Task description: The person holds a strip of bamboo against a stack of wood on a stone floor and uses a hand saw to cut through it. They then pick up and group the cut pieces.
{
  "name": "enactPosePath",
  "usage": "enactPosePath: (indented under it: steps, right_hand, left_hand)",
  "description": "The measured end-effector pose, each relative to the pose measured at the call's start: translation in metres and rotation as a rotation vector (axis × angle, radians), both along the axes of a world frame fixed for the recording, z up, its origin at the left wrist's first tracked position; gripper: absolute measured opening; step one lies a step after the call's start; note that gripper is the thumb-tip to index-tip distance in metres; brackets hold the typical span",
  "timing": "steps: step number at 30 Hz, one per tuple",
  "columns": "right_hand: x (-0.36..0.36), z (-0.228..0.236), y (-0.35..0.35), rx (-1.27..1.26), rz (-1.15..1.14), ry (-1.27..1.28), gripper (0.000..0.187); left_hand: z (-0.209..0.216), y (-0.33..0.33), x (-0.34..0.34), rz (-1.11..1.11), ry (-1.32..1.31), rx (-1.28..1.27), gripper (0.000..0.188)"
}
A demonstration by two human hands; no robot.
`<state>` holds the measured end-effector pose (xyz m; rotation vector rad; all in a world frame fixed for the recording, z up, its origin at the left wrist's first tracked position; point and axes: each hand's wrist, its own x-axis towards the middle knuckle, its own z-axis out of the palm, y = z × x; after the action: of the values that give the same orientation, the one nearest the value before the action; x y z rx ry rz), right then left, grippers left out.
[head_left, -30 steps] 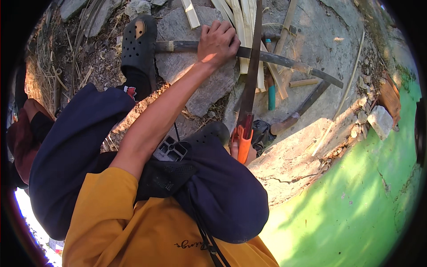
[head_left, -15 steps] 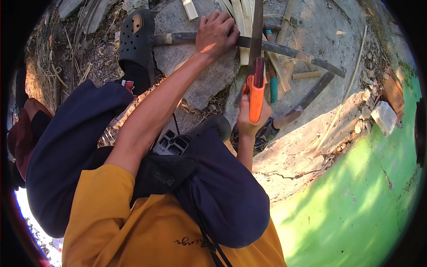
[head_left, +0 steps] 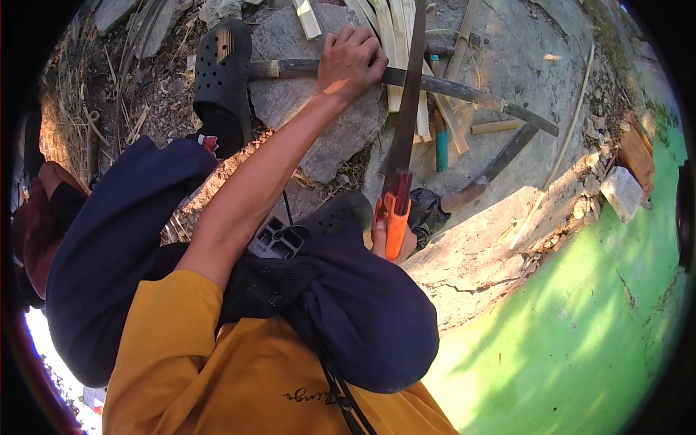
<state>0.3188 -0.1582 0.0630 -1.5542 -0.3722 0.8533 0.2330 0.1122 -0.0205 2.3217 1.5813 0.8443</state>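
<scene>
My left hand (head_left: 350,64) is closed around a dark bamboo pole (head_left: 457,88) with pale rings at its joints, pinning it across a flat stone. In my right hand (head_left: 409,243) is a handsaw (head_left: 407,119) with an orange handle, held low beside my right knee. The saw's long blade points away from me and crosses the pole just right of my left hand. From here I cannot tell how deep the teeth sit in the pole. My right fingers are partly hidden behind the handle.
Split pale bamboo strips (head_left: 396,54) lie beyond the pole. To the right are a teal-handled tool (head_left: 441,151), a short wood piece (head_left: 495,127) and a dark blade with a wooden handle (head_left: 465,196). A black bag (head_left: 426,212) sits near the saw; a white rock (head_left: 622,193) borders the green surface.
The saw has been drawn back toward me, its handle now lower and slightly left. My left hand stays on the pole, and the pole's right end has dipped slightly.
</scene>
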Motion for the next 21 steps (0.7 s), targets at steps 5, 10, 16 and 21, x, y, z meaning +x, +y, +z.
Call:
enactPosePath:
  steps: [5, 10, 16, 21]
  right_hand:
    - [0.043, 0.017, 0.066, -0.362, 0.578, -0.3, 0.043]
    - [0.004, -0.041, -0.005, 0.018, 0.048, -0.406, 0.042]
    - [0.035, -0.002, 0.043, -0.117, 0.55, -0.475, 0.044]
    - [0.013, 0.002, -0.018, -0.044, 0.3, -0.278, 0.044]
  left_hand:
    - [-0.001, 0.0, -0.006, 0.001, -0.002, 0.02, 0.012]
    - [0.001, 0.003, 0.004, 0.018, 0.001, 0.025, 0.014]
    - [0.001, 0.001, -0.002, -0.011, 0.002, 0.025, 0.012]
    - [-0.001, -0.005, -0.002, -0.001, -0.021, -0.006, 0.015]
